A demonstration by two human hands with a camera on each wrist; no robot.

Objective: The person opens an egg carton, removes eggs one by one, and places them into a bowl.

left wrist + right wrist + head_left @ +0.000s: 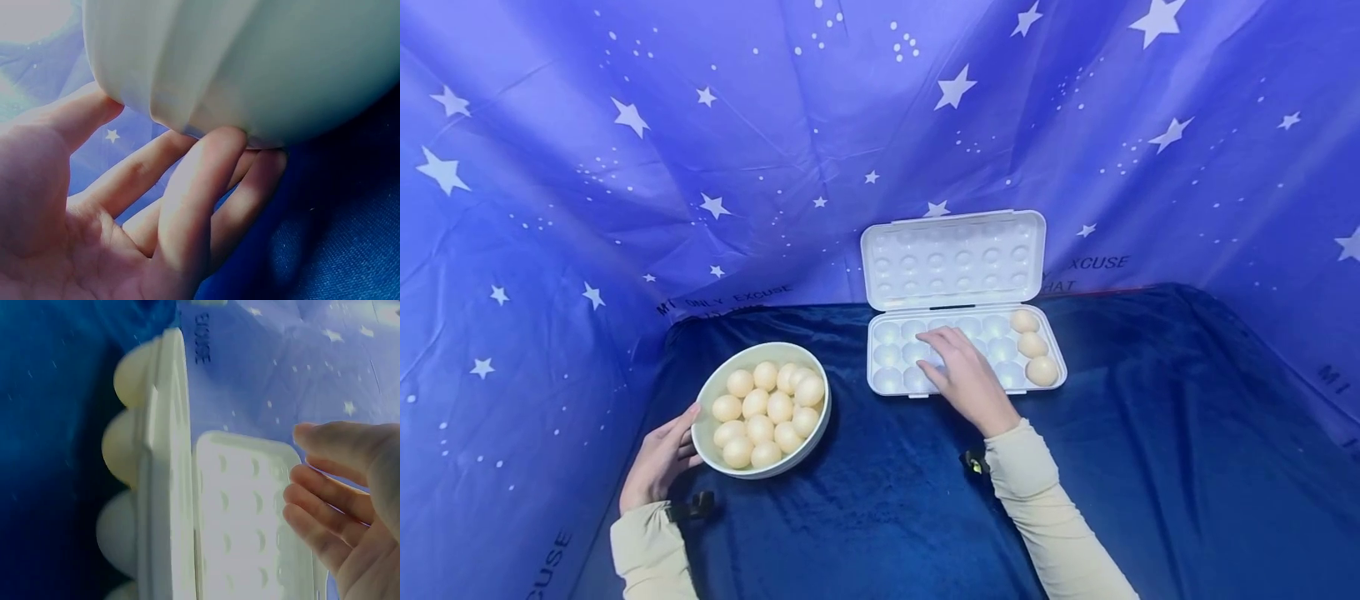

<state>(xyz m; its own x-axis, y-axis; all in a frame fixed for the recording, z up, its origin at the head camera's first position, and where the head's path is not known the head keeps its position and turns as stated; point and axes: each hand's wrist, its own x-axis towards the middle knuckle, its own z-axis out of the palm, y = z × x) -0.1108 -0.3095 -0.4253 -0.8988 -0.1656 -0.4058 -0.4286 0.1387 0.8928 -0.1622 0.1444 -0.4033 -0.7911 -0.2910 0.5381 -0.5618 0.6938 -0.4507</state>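
My left hand (661, 457) holds the side of a pale green bowl (829, 408) filled with several cream-coloured eggs (756, 403). In the left wrist view its bent fingers (203, 181) press their tips against the bowl's outer wall (300, 69). My right hand (966, 375) hovers over the middle wells of an open white plastic egg carton (887, 354), its thumb and fingers parted with nothing between them. Three eggs (1032, 344) fill the carton's right-hand column. The wells in view to their left hold no eggs; some are hidden beneath the hand.
Behind the tray stands the carton's raised lid (955, 258), dimpled inside. A dark blue cloth (865, 508) covers the table. A purple-blue star-printed curtain (820, 125) hangs at the back and sides. Rounded cups (119, 447) bulge from the tray's underside in the right wrist view.
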